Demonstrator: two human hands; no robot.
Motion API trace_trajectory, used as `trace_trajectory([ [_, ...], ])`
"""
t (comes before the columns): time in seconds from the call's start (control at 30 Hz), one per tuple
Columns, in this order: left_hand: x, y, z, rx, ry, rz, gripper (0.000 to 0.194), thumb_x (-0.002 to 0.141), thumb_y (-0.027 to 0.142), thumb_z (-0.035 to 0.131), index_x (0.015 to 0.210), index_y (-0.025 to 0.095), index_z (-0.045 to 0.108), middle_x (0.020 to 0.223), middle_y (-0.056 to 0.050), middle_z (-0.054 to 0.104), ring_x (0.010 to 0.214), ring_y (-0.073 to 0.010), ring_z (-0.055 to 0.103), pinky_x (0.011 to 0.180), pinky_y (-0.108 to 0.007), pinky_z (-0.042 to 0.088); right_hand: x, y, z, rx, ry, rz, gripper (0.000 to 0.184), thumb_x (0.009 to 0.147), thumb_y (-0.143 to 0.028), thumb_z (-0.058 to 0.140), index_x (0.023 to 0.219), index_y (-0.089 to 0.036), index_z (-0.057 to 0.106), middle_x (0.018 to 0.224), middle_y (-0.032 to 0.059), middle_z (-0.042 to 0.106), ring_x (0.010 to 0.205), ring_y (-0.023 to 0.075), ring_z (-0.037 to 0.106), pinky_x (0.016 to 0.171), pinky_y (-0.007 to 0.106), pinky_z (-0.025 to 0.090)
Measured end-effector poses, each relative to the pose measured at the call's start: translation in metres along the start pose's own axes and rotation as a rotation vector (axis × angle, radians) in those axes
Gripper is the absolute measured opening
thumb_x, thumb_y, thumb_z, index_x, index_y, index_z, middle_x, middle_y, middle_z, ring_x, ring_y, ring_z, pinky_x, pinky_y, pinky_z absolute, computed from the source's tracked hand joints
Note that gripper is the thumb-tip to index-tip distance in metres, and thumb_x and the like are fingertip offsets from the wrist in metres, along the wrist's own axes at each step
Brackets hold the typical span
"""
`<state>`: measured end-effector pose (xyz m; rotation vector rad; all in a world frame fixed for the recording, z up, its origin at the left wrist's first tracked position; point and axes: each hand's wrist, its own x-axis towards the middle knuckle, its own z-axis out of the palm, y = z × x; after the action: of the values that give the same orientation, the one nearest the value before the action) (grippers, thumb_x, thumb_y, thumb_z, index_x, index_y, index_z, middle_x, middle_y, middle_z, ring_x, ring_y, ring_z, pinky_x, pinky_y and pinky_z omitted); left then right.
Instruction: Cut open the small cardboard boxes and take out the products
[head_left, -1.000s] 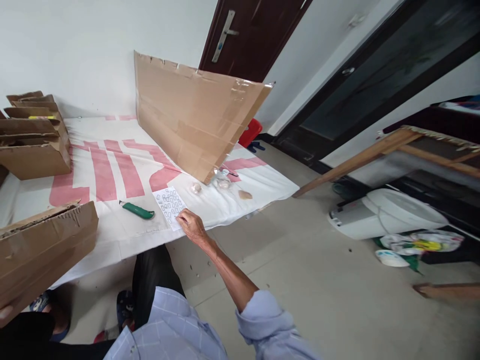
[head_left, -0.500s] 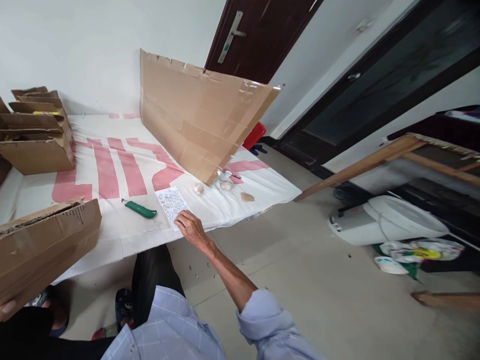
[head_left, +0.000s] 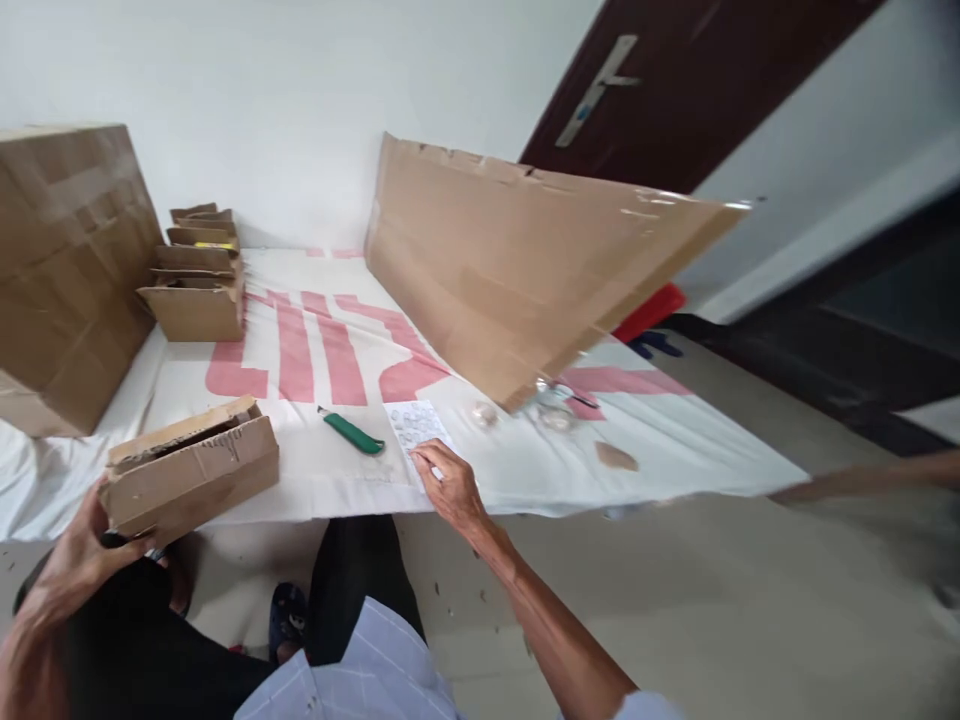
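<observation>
My left hand point(head_left: 79, 565) grips the near left end of a small cardboard box point(head_left: 199, 475), thumb along its lower side. The box is tilted over the table's front edge, and a narrow gap shows between its top flaps. My right hand point(head_left: 450, 488) rests over the lower part of a white paper sheet point(head_left: 412, 418) printed with small outlined shapes. Its fingers are curled and pinched together at the paper; what lies between them is hidden. A green utility knife point(head_left: 352, 432) lies between the box and the sheet, its tip pointing up and left.
Several open cardboard boxes point(head_left: 199, 312) stand at the back left, beside a large carton point(head_left: 71, 260). A large cardboard panel point(head_left: 540, 270) leans across the right side. Clear plastic wrapping point(head_left: 555, 415) and a brown scrap point(head_left: 616, 457) lie on the white tablecloth point(head_left: 517, 480).
The view has swung left, bringing the large carton and all of my left hand into sight. My right hand stays at the paper sheet, with its fingers still curled.
</observation>
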<state>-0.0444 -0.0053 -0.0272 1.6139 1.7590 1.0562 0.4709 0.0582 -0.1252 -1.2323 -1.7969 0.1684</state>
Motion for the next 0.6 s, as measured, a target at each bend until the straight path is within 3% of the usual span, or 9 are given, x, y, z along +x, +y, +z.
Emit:
trace_trajectory([
  [0.07,-0.002,-0.009,-0.001,-0.12,0.039,-0.044,0.099,0.062,0.064,0.097,0.145,0.034,0.054,0.144,-0.008,0.07,0.134,-0.0407,0.067,0.111,-0.059,0.06,0.011,-0.02,0.01,0.077,-0.012,-0.032,0.025,0.109,-0.027,0.052,0.095,-0.023,0.071,0.091,0.0061,0.072,0.086,0.0203,0.07,0.08,0.033,0.056],
  [0.17,0.001,-0.015,-0.001,-0.308,0.089,0.009,0.106,0.055,0.061,0.102,0.143,0.032,0.051,0.157,-0.013,0.059,0.15,-0.0431,0.052,0.123,-0.058,0.049,0.03,-0.054,0.026,0.162,-0.052,-0.076,0.022,0.109,-0.028,0.054,0.098,-0.022,0.073,0.094,0.0066,0.073,0.088,0.0204,0.071,0.079,0.033,0.058],
  [0.3,0.009,-0.012,-0.003,-0.279,0.032,0.06,0.087,0.058,0.058,0.101,0.126,0.027,0.057,0.16,-0.017,0.054,0.149,-0.0449,0.052,0.122,-0.06,0.047,0.056,-0.096,0.047,0.251,-0.14,-0.147,0.021,0.109,-0.029,0.055,0.105,-0.023,0.075,0.102,0.0086,0.074,0.092,0.0208,0.073,0.081,0.034,0.062],
  [0.37,0.011,-0.009,-0.005,-0.235,-0.003,0.068,0.078,0.06,0.058,0.1,0.119,0.026,0.06,0.162,-0.017,0.053,0.147,-0.0448,0.054,0.118,-0.058,0.05,0.068,-0.114,0.058,0.279,-0.181,-0.206,0.021,0.108,-0.029,0.056,0.112,-0.023,0.076,0.11,0.0099,0.074,0.101,0.0226,0.073,0.089,0.038,0.063],
  [0.5,0.007,-0.006,-0.004,-0.254,-0.035,0.085,0.09,0.063,0.059,0.1,0.136,0.028,0.057,0.158,-0.017,0.057,0.148,-0.0428,0.055,0.115,-0.053,0.052,0.086,-0.139,0.081,0.256,-0.262,-0.289,0.04,0.104,-0.032,0.065,0.143,-0.024,0.066,0.139,0.0144,0.069,0.133,0.0292,0.065,0.113,0.049,0.057],
  [0.6,0.004,-0.009,0.002,-0.307,0.001,0.087,0.101,0.063,0.06,0.1,0.145,0.031,0.05,0.16,-0.018,0.056,0.152,-0.0415,0.051,0.115,-0.052,0.052,0.094,-0.15,0.091,0.22,-0.288,-0.332,0.054,0.099,-0.031,0.073,0.15,-0.023,0.06,0.146,0.0163,0.066,0.138,0.0324,0.062,0.115,0.052,0.056],
])
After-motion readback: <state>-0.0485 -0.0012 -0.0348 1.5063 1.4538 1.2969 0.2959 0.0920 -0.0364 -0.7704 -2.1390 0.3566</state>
